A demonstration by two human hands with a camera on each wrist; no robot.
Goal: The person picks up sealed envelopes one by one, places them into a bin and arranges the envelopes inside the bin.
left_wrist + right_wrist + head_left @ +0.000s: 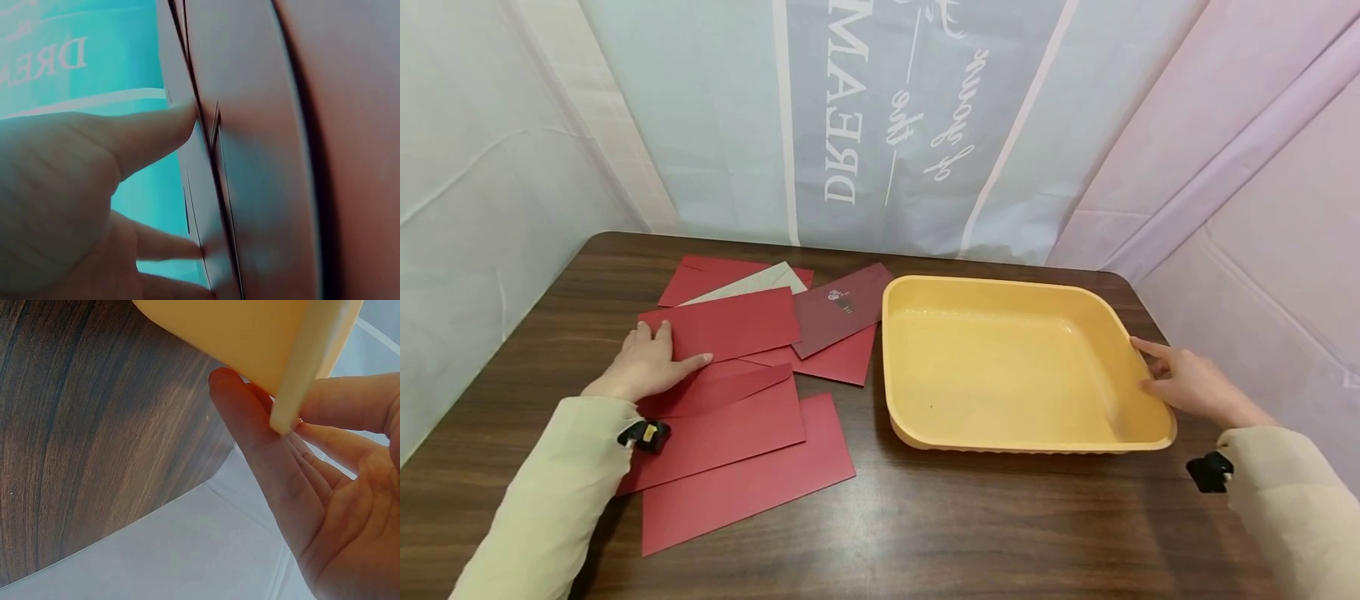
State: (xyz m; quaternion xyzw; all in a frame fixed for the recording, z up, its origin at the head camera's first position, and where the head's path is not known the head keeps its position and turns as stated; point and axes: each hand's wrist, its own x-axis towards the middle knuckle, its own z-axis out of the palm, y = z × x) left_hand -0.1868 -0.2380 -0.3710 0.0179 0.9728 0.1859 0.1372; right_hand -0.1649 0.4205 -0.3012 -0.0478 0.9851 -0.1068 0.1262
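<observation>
- While the left hand (651,362) sits left of center in the frame, its fingers are spread pretty loose and straight, touching the left end of a red envelope (737,323).
- Right hand (1195,385), far right of the frame, has a proper grip: rim of the yellow tray (992,367) between thumb and fingers.
- That tray takes up center-right.
- More red envelopes (752,492) overlap toward the lower left, fyi.
</observation>
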